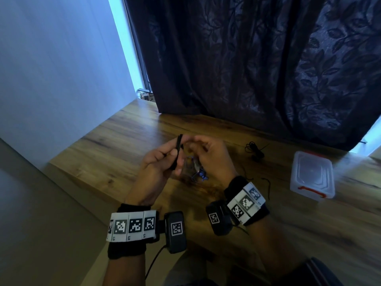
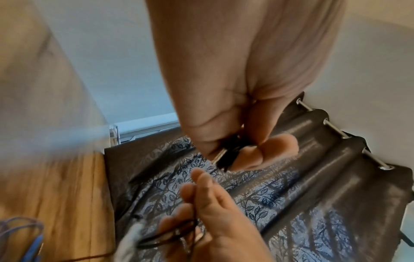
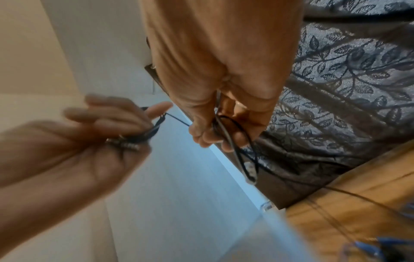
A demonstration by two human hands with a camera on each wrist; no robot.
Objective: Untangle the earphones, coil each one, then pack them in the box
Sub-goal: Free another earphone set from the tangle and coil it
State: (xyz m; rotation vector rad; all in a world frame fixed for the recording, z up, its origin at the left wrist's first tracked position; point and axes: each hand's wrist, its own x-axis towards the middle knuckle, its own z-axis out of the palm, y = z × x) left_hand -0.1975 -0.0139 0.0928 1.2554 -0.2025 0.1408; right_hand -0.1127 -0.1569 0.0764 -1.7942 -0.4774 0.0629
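Above the wooden table (image 1: 115,141) my left hand (image 1: 175,153) grips a tight black earphone coil (image 1: 178,151) between thumb and fingers. The left wrist view shows the same coil (image 2: 227,156) with a metal plug beside it. My right hand (image 1: 198,143), just to the right, pinches loose loops of that black cable (image 3: 226,131); a short strand runs taut between the two hands. A blue earphone bundle (image 1: 199,172) lies on the table under my hands. A second black earphone (image 1: 254,150) lies tangled further right. The clear box (image 1: 312,178) with red clips stands at the right, lid on.
A dark leaf-patterned curtain (image 1: 257,58) hangs behind the table and touches its far edge. A white wall (image 1: 61,69) stands at the left. A thin black cable (image 1: 268,186) trails over the table between my right wrist and the box.
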